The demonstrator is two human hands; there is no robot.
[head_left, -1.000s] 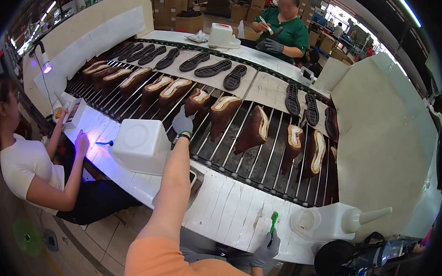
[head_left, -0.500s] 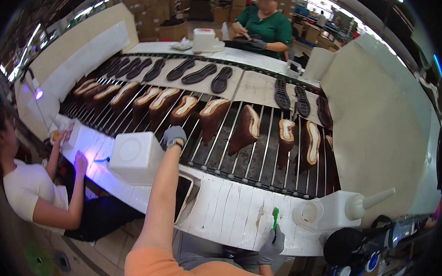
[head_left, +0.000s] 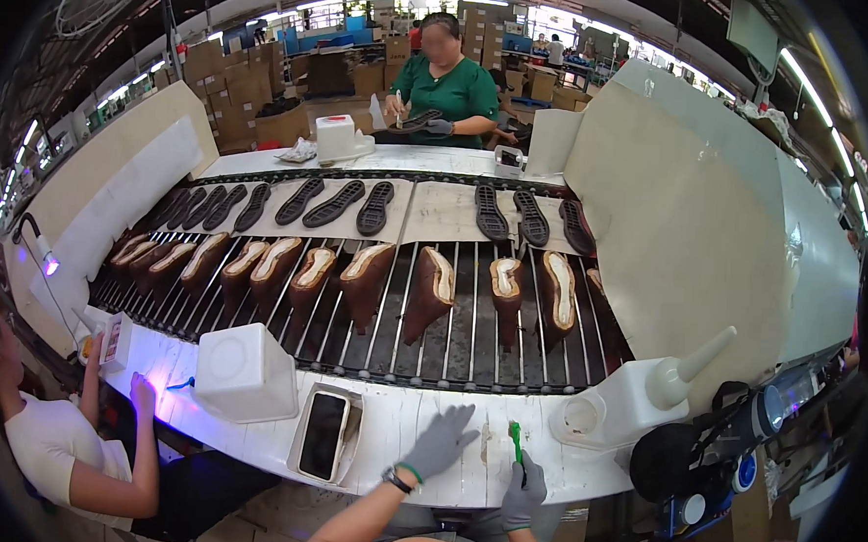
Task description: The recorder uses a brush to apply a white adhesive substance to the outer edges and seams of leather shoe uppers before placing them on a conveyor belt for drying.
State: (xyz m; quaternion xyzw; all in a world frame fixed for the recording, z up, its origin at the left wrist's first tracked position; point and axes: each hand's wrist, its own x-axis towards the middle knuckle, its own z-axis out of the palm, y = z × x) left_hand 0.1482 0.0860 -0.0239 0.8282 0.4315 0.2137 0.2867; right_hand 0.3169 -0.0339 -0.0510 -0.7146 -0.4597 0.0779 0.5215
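My left hand (head_left: pixel 440 444), in a grey glove with a watch at the wrist, hovers over or rests on the white ledge (head_left: pixel 386 435); its fingers are spread and hold nothing. On its right, my right hand (head_left: pixel 522 494), also gloved in grey, is closed around a slim green brush (head_left: pixel 516 436) that points away from me. Beyond the ledge, several brown shoe uppers (head_left: pixel 431 295) stand bottom up in a row on the metal bars of a conveyor (head_left: pixel 459 356), their undersides whitish. Black shoe soles (head_left: pixel 375 207) lie tread up behind them on a pale strip.
A white bottle with a spout (head_left: pixel 633 404) lies at the right of the ledge. Left of my hands are a phone (head_left: pixel 323 436) in a tray and a white container (head_left: pixel 244 374). One person (head_left: pixel 72 439) sits at left near a purple light; another (head_left: pixel 443 95) handles a sole across the conveyor.
My left hand has drawn back from the row of uppers to the ledge, near my right hand. The view has tilted up. My right hand still grips the brush.
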